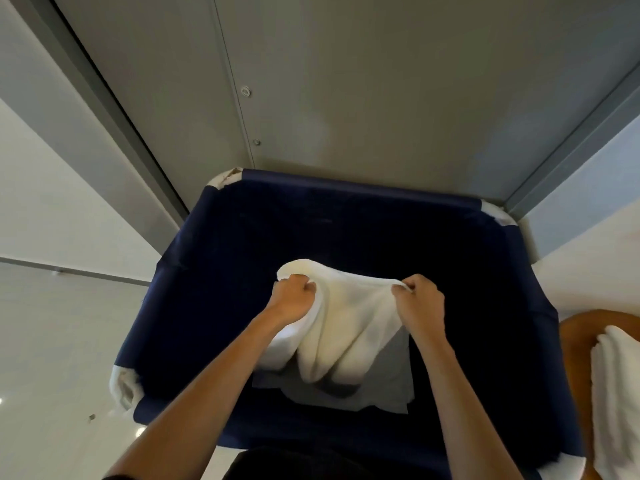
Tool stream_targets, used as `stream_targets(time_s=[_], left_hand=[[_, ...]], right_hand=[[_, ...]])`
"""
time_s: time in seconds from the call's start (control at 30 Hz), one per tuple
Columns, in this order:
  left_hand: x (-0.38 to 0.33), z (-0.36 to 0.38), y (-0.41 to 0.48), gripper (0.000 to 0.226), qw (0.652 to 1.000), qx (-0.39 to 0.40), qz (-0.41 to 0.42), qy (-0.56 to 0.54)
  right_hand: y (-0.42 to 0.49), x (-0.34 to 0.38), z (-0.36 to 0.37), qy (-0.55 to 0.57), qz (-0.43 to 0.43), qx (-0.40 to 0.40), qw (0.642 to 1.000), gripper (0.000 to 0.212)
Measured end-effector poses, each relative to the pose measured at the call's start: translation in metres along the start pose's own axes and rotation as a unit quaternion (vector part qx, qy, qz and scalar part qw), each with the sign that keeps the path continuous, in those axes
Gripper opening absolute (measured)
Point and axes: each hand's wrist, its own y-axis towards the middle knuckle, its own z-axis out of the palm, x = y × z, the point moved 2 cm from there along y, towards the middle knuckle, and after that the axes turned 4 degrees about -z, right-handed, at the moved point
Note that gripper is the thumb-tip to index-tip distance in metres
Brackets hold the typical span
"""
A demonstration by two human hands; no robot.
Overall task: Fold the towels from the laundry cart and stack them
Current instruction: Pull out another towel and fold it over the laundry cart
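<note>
**White towel held over the blue cart**

Both hands are clamped on one white towel (pixel 346 323) above the open top of a dark blue fabric laundry cart (pixel 207 271). The left hand (pixel 292 297) is closed in a fist round the towel's upper edge, with a fold of cloth bulging up over the knuckles. The right hand (pixel 422 301) pinches the same edge between curled fingers and thumb, a little apart from the left. Between the two hands the edge sags slightly, and the rest of the towel hangs down in loose folds into the cart.

Beneath the hanging towel a grey cloth (pixel 388 382) lies in the bottom of the cart. The cart's inside is otherwise too dark to make out. White padding (pixel 123 386) shows at the cart's near left corner, and paler patches show at the two far corners.

To the right of the cart, on a brown surface (pixel 575 337), lies a pile of white towels (pixel 620 382), partly cut off by the picture's edge. Behind the cart stands a grey metal panel (pixel 346 81) with a round fitting (pixel 246 91) beside its seam. A pale glossy floor (pixel 52 341) lies to the left.
</note>
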Motion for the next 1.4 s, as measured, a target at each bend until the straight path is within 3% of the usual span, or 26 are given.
stream_targets(time_s=[0.37,0.63,0.7,0.8,0.93,1.07,1.13,1.27,1.4], left_hand=[[-0.029,0.012,-0.016,0.020,0.985,0.071,0.012,-0.155],[-0.039,0.013,-0.018,0.026,0.976,0.057,-0.012,-0.210],[-0.041,0.012,-0.017,0.028,0.976,0.031,-0.020,-0.216],[-0.046,0.014,-0.017,0.018,0.960,0.043,-0.034,-0.273],[-0.048,0.014,-0.018,0.015,0.953,0.056,-0.020,-0.298],[-0.040,0.009,-0.013,0.020,0.943,0.090,-0.042,-0.318],[-0.028,0.004,-0.007,0.021,0.960,0.043,-0.046,-0.272],[0.011,-0.001,0.011,0.043,0.997,-0.075,0.007,-0.012],[0.049,0.009,0.017,0.047,0.984,-0.037,0.015,0.175]], right_hand=[[-0.025,0.031,0.039,0.002,-0.109,0.135,0.985,0.028],[-0.026,0.027,0.039,-0.001,-0.152,0.186,0.971,0.025],[-0.028,0.027,0.037,-0.035,-0.157,0.205,0.966,0.034],[-0.027,0.026,0.034,-0.081,-0.175,0.184,0.964,0.041],[-0.022,0.020,0.030,-0.035,-0.202,0.135,0.969,0.013],[-0.013,0.015,0.014,-0.020,-0.237,0.086,0.968,0.017],[-0.009,0.014,0.002,-0.003,-0.244,0.056,0.968,0.017],[-0.006,0.020,-0.020,0.047,-0.282,0.013,0.958,0.013],[-0.007,0.028,-0.032,0.089,-0.280,0.003,0.956,0.015]])
